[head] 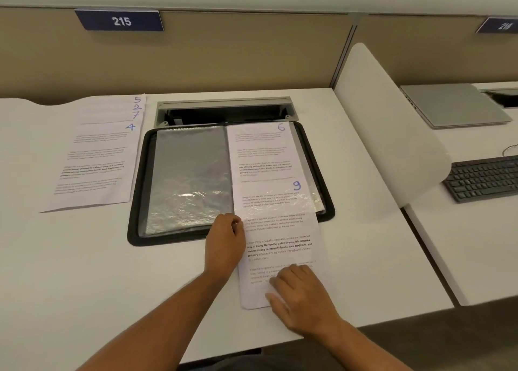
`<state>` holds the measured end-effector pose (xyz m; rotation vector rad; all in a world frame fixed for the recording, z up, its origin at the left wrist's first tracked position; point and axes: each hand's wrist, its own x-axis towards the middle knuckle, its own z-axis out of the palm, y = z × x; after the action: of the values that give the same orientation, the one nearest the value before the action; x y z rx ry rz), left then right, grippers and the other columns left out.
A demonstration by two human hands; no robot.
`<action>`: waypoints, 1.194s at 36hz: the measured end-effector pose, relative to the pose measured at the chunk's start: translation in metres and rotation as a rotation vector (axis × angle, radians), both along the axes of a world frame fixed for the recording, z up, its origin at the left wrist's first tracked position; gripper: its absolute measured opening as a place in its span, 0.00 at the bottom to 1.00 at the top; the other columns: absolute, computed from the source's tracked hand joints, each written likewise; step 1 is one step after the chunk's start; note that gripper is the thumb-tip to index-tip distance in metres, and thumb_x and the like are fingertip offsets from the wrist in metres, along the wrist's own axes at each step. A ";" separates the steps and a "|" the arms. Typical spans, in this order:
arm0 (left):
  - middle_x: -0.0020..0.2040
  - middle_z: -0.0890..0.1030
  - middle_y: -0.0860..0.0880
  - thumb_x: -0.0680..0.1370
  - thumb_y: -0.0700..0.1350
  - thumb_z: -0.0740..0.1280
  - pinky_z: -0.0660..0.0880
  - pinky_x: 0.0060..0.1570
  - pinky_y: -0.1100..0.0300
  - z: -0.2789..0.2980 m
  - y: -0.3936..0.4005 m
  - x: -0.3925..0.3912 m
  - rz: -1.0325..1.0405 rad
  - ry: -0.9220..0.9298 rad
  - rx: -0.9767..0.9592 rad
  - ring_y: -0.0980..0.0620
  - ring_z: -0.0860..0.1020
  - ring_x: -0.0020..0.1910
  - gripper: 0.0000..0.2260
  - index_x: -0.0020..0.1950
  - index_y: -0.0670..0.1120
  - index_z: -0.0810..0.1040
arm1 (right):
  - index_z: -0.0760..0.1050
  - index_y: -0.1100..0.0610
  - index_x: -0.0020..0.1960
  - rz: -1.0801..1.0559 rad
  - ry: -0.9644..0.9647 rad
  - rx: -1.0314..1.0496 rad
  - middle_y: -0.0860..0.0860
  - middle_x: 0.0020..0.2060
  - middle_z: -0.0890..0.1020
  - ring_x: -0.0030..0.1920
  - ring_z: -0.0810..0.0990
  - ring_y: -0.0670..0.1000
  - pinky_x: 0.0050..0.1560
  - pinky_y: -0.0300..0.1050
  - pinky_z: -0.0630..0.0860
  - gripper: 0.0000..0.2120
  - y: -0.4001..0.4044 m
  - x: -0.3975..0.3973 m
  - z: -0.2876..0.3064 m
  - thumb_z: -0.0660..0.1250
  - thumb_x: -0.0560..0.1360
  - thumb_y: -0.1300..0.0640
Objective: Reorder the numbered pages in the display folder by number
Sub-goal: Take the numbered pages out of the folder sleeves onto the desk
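Note:
A black display folder (137, 202) lies open on the white desk. Its left sleeve (190, 174) is empty and shiny. In the right sleeve sits page 6 (260, 152). Page 9 (280, 247) is half out of that sleeve, its lower part lying on the desk toward me. My left hand (224, 239) pinches the left edge of page 9 near the folder's lower rim. My right hand (302, 297) rests on the bottom of page 9, fingers fairly flat. A fanned stack of pages (98, 157) numbered 5, 2, 7 and 4 lies left of the folder.
A cable box (224, 110) with its lid up sits behind the folder. A white divider (386, 124) stands to the right; beyond it are a closed laptop (454, 104) and a black keyboard (485, 177). The desk's front edge is close to me.

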<state>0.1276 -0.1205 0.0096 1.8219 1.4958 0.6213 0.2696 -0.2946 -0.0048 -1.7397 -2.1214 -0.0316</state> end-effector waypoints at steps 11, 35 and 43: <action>0.51 0.74 0.54 0.79 0.43 0.68 0.74 0.46 0.61 0.005 -0.018 0.005 0.150 -0.156 -0.154 0.54 0.77 0.47 0.10 0.56 0.51 0.70 | 0.74 0.57 0.66 -0.994 0.734 -0.188 0.53 0.58 0.74 0.56 0.77 0.55 0.57 0.50 0.76 0.17 0.091 0.065 0.023 0.69 0.79 0.55; 0.48 0.87 0.43 0.77 0.41 0.74 0.70 0.29 0.64 0.012 0.000 -0.017 0.112 -0.527 -0.721 0.53 0.81 0.35 0.09 0.55 0.39 0.81 | 0.72 0.55 0.39 -1.071 0.962 -0.364 0.50 0.37 0.81 0.35 0.78 0.51 0.34 0.46 0.72 0.07 0.063 0.060 0.036 0.62 0.76 0.61; 0.58 0.85 0.42 0.76 0.42 0.75 0.73 0.44 0.62 0.017 -0.004 -0.035 -0.347 -0.429 -0.977 0.52 0.79 0.48 0.11 0.53 0.39 0.78 | 0.64 0.57 0.35 -1.144 0.967 -0.442 0.52 0.30 0.73 0.30 0.70 0.51 0.33 0.44 0.64 0.12 0.035 0.060 0.042 0.60 0.77 0.64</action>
<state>0.0923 -0.1249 0.0261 1.0413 0.8946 0.0473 0.3297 -0.2598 0.0370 -2.2801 -0.3490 0.8115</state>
